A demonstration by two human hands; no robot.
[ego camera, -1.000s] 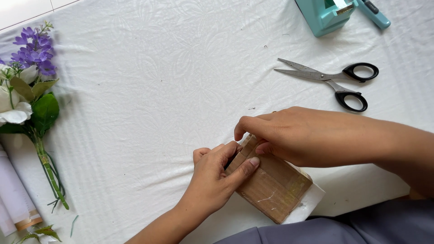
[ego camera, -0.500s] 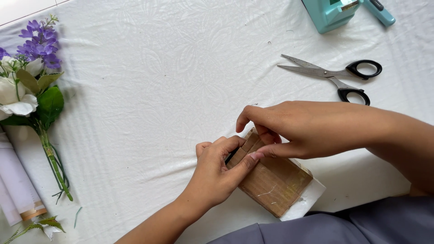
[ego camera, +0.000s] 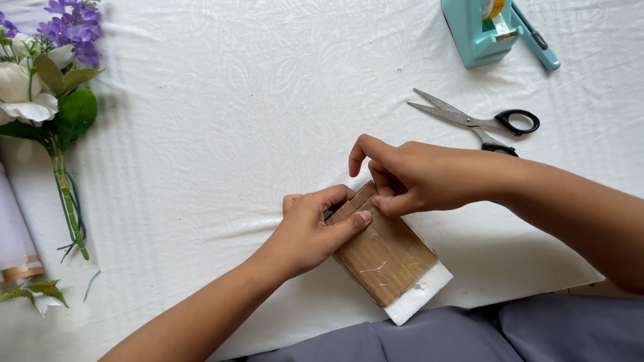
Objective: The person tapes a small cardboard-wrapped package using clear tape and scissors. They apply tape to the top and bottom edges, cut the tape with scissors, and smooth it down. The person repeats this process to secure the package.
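A small block wrapped in brown corrugated cardboard, with white foam showing at its near end, lies tilted on the white cloth near the table's front edge. My left hand grips its far left corner, thumb pressed flat on the top face. My right hand pinches the cardboard flap at the far end with thumb and fingers, the index finger raised.
Black-handled scissors lie behind my right hand. A teal tape dispenser and a teal pen sit at the back right. Artificial white and purple flowers and a paper roll lie at the left. White tablecloth.
Both hands stay on the block. My right hand's fingers have shifted along the far flap and its index finger has lifted; the view has drifted slightly.
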